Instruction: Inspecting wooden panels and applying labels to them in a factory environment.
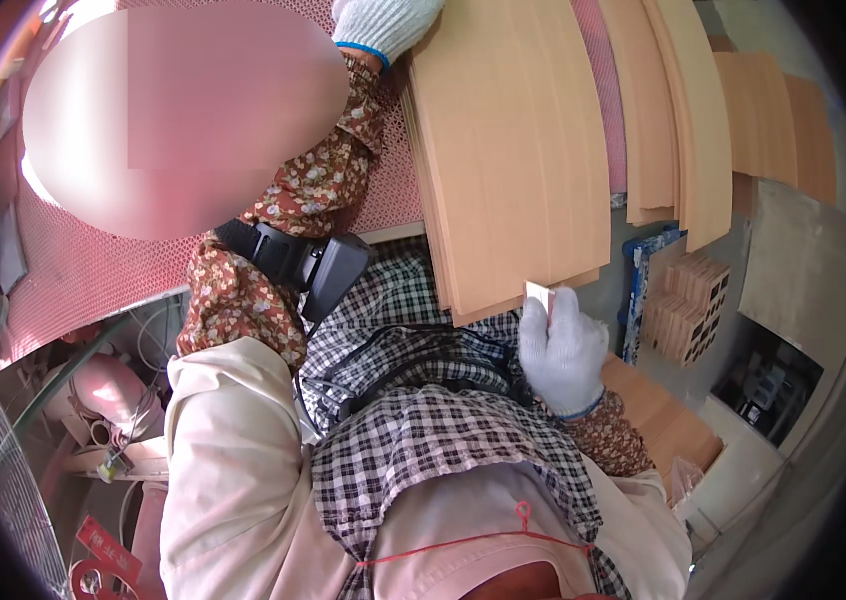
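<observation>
My right hand [565, 352], in a white knit glove, pinches a small flat piece [540, 294] with a pale face and a brownish edge; its exact kind is unclear. It is at the near edge of a stack of light wood boards [513, 150], which lies lengthwise before me. At the far left corner of that stack is my left hand [388, 25], also gloved in white, with a blue cuff. The top of the picture cuts off its fingers, so what they do is hidden. Floral sleeve covers run up both forearms.
A pink perforated mat [393, 190] covers the table under the boards. More wood boards [643, 110] lie to the right. Small wooden blocks with dark holes [683, 310] are stacked beyond my right hand. A large blurred patch hides the upper left. Below the table is a pinkish machine [115, 385].
</observation>
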`<act>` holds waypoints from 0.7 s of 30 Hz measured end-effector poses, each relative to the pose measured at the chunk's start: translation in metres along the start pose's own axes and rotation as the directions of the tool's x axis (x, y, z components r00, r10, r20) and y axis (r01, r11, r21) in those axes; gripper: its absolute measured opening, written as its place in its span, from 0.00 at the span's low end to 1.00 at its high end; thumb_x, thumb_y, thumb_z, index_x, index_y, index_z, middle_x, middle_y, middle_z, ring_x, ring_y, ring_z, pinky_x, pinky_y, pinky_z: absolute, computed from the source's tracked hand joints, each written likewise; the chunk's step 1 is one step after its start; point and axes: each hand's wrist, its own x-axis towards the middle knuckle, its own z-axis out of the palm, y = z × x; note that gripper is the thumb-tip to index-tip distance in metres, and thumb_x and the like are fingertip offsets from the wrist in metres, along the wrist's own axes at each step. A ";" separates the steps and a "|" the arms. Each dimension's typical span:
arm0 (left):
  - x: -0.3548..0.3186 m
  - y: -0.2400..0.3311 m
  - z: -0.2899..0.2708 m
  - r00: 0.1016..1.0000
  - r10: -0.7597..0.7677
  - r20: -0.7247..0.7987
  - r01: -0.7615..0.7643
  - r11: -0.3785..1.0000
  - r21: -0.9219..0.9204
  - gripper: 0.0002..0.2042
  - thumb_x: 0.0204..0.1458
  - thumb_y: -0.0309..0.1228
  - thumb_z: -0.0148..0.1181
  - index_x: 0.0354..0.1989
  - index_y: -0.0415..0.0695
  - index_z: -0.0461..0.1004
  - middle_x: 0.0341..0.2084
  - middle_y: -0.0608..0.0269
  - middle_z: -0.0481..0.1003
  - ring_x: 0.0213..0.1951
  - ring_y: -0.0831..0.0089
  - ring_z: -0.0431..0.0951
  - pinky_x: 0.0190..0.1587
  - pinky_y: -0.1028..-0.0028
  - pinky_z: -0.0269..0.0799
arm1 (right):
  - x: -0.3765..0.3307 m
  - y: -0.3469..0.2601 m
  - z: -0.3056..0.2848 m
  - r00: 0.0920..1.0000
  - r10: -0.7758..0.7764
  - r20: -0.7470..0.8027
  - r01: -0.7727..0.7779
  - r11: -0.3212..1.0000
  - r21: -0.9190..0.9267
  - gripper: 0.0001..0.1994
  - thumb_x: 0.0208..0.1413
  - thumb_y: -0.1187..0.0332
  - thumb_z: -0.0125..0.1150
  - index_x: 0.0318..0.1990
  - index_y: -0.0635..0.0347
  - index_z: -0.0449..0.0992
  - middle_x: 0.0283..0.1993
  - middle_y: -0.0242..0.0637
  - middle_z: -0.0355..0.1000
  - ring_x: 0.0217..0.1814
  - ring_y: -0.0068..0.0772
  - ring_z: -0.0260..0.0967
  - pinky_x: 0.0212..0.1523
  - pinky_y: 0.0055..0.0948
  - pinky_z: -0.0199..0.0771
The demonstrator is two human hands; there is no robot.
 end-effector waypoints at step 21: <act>0.008 0.020 -0.004 0.996 0.087 -0.019 -0.087 0.996 -0.018 0.38 0.55 0.35 0.63 0.72 0.30 0.55 0.72 0.36 0.55 0.73 0.44 0.57 0.73 0.59 0.56 | 0.525 -0.049 -0.017 0.950 -0.268 -0.160 0.250 0.960 -0.127 0.23 0.61 0.53 0.48 0.48 0.63 0.81 0.49 0.59 0.77 0.54 0.63 0.74 0.58 0.51 0.73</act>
